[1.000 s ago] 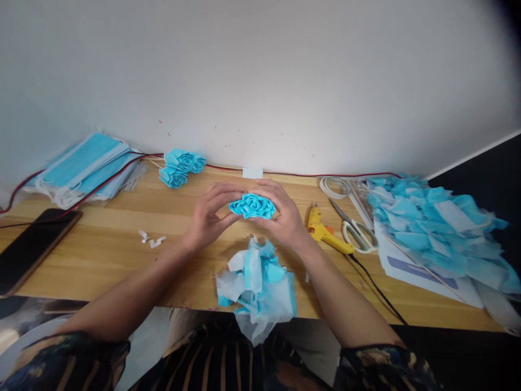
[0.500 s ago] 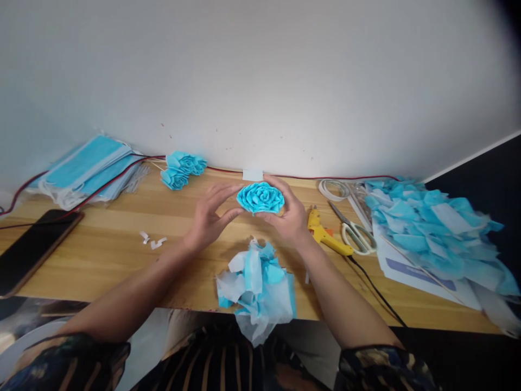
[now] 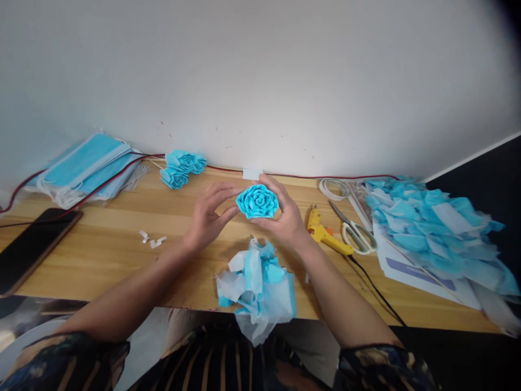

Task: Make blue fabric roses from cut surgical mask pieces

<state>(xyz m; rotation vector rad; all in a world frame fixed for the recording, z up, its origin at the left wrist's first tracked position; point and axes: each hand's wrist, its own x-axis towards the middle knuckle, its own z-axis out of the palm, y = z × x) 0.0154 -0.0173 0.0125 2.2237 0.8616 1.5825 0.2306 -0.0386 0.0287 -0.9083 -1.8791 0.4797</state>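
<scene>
A blue rose-shaped flower [image 3: 258, 200] made of mask fabric is held above the wooden desk [image 3: 114, 260]. My right hand [image 3: 286, 216] cups it from the right and below, fingers curled round it. My left hand [image 3: 209, 214] pinches its left edge with thumb and fingertips. Below the hands, at the desk's front edge, lies a heap of blue and white fabric scraps [image 3: 256, 285].
Finished blue flowers [image 3: 182, 165] and a stack of face masks [image 3: 87, 168] lie at the back left, a phone [image 3: 32, 247] at the left edge. To the right are a yellow glue gun [image 3: 323, 233], scissors [image 3: 354, 228], a tape roll [image 3: 334, 187] and a big pile of cut pieces [image 3: 435, 228].
Both hands lifted the flower slightly and tilted its face toward me. The left hand loosened for a moment, then pinched the left edge again.
</scene>
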